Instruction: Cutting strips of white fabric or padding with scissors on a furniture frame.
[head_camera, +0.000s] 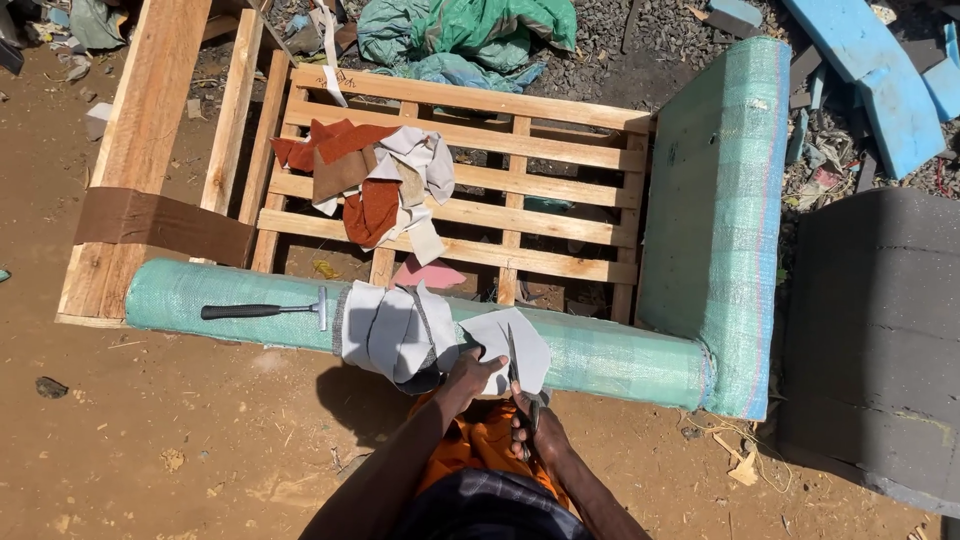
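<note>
My left hand (470, 374) pinches the edge of a grey fabric piece (525, 345) that lies on the green-wrapped front rail (600, 355) of a wooden furniture frame. My right hand (530, 425) grips a pair of scissors (514, 372) whose blades point up into that fabric. More grey fabric (390, 330) is draped over the rail just left of my hands. A hammer (262, 311) with a black handle rests on the rail further left.
The slatted wooden frame (520, 185) carries a heap of red, brown and grey scraps (375, 180). A green-wrapped side arm (715, 200) stands at the right, a dark grey foam slab (880, 330) beyond it. Green sheeting, blue foam and debris lie at the back on bare earth.
</note>
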